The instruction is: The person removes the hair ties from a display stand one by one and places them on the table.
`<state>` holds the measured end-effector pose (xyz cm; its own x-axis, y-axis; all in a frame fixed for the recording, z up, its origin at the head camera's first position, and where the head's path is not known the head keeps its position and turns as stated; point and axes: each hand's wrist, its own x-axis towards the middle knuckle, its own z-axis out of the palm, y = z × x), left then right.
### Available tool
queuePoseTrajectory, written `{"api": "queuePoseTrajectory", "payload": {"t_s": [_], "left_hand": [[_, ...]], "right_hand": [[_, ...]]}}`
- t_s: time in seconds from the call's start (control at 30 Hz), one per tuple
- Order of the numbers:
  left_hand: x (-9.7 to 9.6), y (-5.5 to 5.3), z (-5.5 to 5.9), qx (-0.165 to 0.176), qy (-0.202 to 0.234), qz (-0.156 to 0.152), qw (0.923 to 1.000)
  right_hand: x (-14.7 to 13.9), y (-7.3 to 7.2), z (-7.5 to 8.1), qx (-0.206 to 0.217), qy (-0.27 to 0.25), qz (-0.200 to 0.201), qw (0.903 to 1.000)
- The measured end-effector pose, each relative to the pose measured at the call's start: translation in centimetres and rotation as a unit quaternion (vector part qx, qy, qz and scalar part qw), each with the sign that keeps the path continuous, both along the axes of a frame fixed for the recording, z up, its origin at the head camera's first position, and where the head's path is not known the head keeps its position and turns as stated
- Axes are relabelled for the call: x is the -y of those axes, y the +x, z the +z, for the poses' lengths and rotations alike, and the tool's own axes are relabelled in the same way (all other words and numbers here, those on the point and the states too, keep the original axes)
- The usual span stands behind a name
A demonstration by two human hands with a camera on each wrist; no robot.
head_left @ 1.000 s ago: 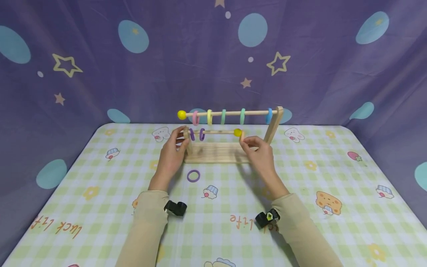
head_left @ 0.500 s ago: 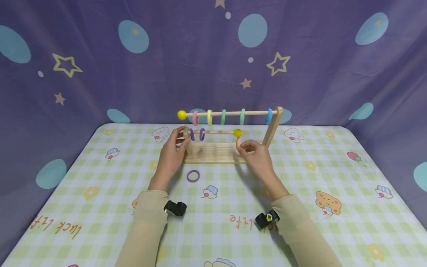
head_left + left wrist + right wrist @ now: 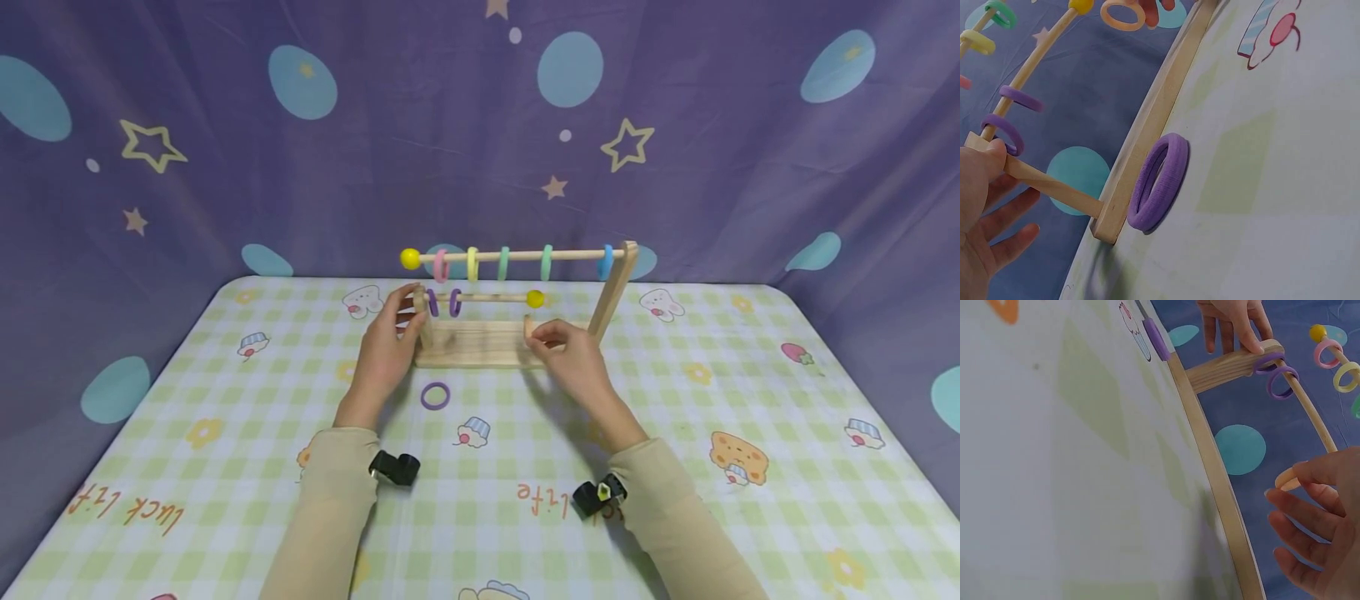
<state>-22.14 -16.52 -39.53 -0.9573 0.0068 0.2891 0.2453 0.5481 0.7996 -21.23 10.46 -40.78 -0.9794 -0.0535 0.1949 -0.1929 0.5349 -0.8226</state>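
Observation:
A wooden two-bar rack (image 3: 480,354) stands on the table. My left hand (image 3: 384,346) holds the top of its short left post (image 3: 1054,187), thumb on one side and fingers on the other. My right hand (image 3: 576,358) pinches an orange hair tie (image 3: 1124,15) below the yellow ball (image 3: 535,298) at the lower bar's free end. Near the left post, two purple hair ties (image 3: 455,303) hang on the lower bar (image 3: 491,297). Pink (image 3: 441,266), yellow, green and blue hair ties hang from the upper bar (image 3: 517,256).
Another purple hair tie (image 3: 435,396) lies on the checked tablecloth (image 3: 480,500), in front of the rack's base. The rack's tall right post (image 3: 617,287) rises beside my right hand. Behind the table hangs a purple patterned curtain (image 3: 420,167).
My right hand has moved left and slightly down with the orange hair tie, from beside the yellow ball to below it. My left hand stays on the post.

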Motion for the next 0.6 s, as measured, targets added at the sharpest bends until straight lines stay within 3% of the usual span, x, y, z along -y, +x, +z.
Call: {"api": "queuePoseTrajectory", "payload": {"t_s": [0.4, 0.6], "left_hand": [[0.06, -0.04, -0.07, -0.001, 0.001, 0.000, 1.0000], [0.04, 0.03, 0.03, 0.002, 0.004, 0.001, 1.0000]], "right_hand": [[0.71, 0.22, -0.19, -0.005, -0.004, 0.078, 0.9970], [1.02, 0.34, -0.26, 0.006, 0.009, 0.096, 0.9953]]}}
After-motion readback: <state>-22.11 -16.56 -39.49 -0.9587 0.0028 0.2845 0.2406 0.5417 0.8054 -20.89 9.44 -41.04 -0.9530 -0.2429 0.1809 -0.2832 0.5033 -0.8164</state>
